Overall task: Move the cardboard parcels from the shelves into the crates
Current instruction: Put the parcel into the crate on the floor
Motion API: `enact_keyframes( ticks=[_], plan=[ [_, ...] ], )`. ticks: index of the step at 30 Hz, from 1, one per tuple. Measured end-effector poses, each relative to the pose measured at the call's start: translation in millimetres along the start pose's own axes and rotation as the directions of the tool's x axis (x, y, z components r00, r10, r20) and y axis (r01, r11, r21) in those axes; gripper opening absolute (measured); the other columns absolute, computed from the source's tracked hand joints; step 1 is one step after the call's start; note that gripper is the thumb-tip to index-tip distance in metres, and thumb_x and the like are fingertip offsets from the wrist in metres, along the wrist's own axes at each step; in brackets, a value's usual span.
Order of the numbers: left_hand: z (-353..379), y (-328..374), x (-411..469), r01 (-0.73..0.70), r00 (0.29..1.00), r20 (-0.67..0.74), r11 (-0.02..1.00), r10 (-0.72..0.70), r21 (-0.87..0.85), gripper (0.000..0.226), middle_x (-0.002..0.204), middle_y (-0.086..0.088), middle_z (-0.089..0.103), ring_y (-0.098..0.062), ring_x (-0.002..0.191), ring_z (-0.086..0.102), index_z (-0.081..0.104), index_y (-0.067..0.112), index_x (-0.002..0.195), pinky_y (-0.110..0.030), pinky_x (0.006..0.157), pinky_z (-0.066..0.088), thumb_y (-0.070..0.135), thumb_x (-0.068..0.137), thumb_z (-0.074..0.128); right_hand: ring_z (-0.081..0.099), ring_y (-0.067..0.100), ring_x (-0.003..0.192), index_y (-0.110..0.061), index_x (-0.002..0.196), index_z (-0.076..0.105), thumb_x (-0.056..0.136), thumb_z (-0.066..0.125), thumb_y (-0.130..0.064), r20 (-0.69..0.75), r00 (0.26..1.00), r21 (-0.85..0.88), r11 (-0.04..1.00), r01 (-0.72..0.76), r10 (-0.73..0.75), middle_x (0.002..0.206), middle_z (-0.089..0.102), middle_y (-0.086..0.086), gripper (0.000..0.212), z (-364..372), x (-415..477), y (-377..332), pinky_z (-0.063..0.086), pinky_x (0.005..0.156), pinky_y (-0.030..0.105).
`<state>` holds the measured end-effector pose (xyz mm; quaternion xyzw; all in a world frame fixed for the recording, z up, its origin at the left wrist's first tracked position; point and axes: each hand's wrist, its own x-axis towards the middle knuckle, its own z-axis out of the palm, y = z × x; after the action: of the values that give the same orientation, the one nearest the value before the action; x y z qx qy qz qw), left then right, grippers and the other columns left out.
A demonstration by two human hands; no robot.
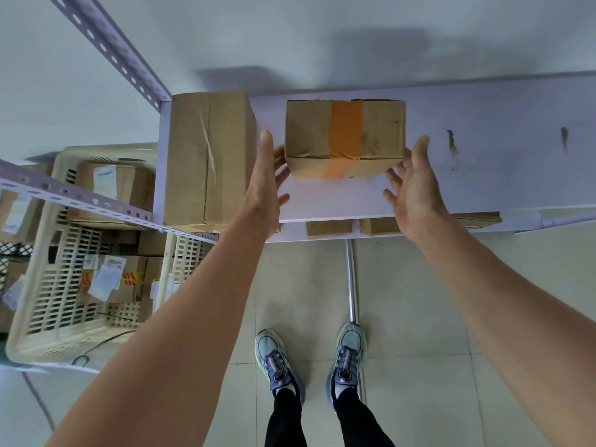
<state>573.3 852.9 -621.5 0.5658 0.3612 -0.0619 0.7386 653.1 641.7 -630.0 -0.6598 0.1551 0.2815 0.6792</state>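
Neither hand has a hold yet: the left hand [269, 175] is spread, fingers at or just beside the left end of the orange-taped parcel [345, 138], which sits on the top shelf [483, 150], and the right hand [416, 185] is spread near its right end. Risks, as judged: lifting the parcel may nudge the tall parcel [206, 156] just beside it, and a loose two-sided squeeze could drop it short of the crate [35, 337] at lower left. Both forearms reach forward, palms facing inward.
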Motion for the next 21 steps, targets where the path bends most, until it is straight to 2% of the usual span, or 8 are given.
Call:
enact_keyframes(
  ticks=[4,7,9,10,14,16,19,21],
  plan=[
    [-1,6,-2,-0.008,1.0,0.016,1.0,0.008,0.017,0.083,0.174,0.002,0.037,-0.026,0.16,0.034,0.034,0.032,0.17,-0.064,0.127,0.022,0.079,0.105,0.013,0.028,0.02,0.16,-0.035,0.163,0.039,0.103,0.016,-0.077,0.007,1.0,0.002,1.0,0.006,-0.006,0.172,0.036,-0.006,0.077,-3,1,-4,0.016,0.132,0.049],
    [-6,5,-5,-0.041,0.999,0.025,0.999,0.042,-0.03,0.08,0.167,0.005,0.045,-0.029,0.162,0.031,0.051,0.033,0.157,-0.06,0.131,0.017,0.079,0.105,0.012,0.039,0.015,0.154,-0.037,0.159,0.045,0.105,0.022,-0.073,0.013,0.997,0.029,0.997,0.072,-0.072,0.163,0.05,-0.008,0.069,-3,0,-3,0.022,0.127,0.04],
    [-9,2,-7,-0.053,0.998,0.019,0.997,0.054,-0.059,0.072,0.155,0.009,0.055,-0.027,0.16,0.036,0.063,0.036,0.137,-0.059,0.132,0.016,0.078,0.105,0.013,0.053,0.01,0.142,-0.033,0.154,0.052,0.107,0.025,-0.069,0.009,0.993,0.041,0.992,0.115,-0.116,0.152,0.061,-0.007,0.066,-4,-2,2,0.034,0.119,0.032],
    [-10,-1,-8,-0.05,0.999,0.012,0.997,0.051,-0.064,0.072,0.154,0.008,0.058,-0.024,0.157,0.039,0.065,0.034,0.133,-0.06,0.132,0.018,0.078,0.106,0.015,0.06,0.01,0.137,-0.031,0.152,0.056,0.107,0.025,-0.068,0.015,0.992,0.041,0.991,0.126,-0.126,0.147,0.066,-0.005,0.066,-5,-4,5,0.042,0.113,0.03],
    [-15,-16,-9,-0.02,1.0,0.012,1.0,0.02,-0.023,0.083,0.145,0.001,0.07,-0.016,0.144,0.056,0.065,0.017,0.14,-0.06,0.127,0.031,0.077,0.105,0.018,0.071,0.018,0.124,-0.028,0.145,0.061,0.107,0.015,-0.07,0.076,0.992,0.038,0.995,0.093,-0.096,0.135,0.074,0.0,0.073,-2,-11,18,0.06,0.09,0.03],
    [-16,-26,-10,-0.004,0.999,0.038,1.0,0.004,-0.002,0.082,0.138,0.006,0.075,-0.012,0.137,0.062,0.068,0.023,0.139,-0.054,0.125,0.036,0.079,0.104,0.018,0.071,0.016,0.124,-0.031,0.152,0.055,0.106,0.015,-0.072,0.09,0.994,0.046,0.997,0.057,-0.061,0.137,0.073,-0.004,0.074,1,-15,26,0.061,0.094,0.034],
    [-13,-40,-15,0.004,0.998,0.058,0.999,-0.006,0.037,0.075,0.145,0.016,0.069,-0.009,0.144,0.055,0.065,0.043,0.14,-0.054,0.129,0.031,0.083,0.098,0.018,0.069,-0.001,0.116,-0.034,0.158,0.047,0.105,0.017,-0.075,0.067,0.997,0.042,0.999,0.028,-0.03,0.124,0.073,-0.025,0.074,3,-17,40,0.051,0.106,0.039],
    [-11,-48,-20,-0.007,0.997,0.082,0.999,0.003,0.049,0.064,0.137,0.028,0.07,-0.005,0.145,0.051,0.07,0.06,0.124,-0.054,0.132,0.026,0.084,0.097,0.017,0.066,-0.001,0.121,-0.035,0.158,0.047,0.106,0.017,-0.073,0.063,0.998,0.046,0.999,0.027,-0.03,0.13,0.071,-0.023,0.072,4,-18,48,0.047,0.11,0.039]
  ],
)
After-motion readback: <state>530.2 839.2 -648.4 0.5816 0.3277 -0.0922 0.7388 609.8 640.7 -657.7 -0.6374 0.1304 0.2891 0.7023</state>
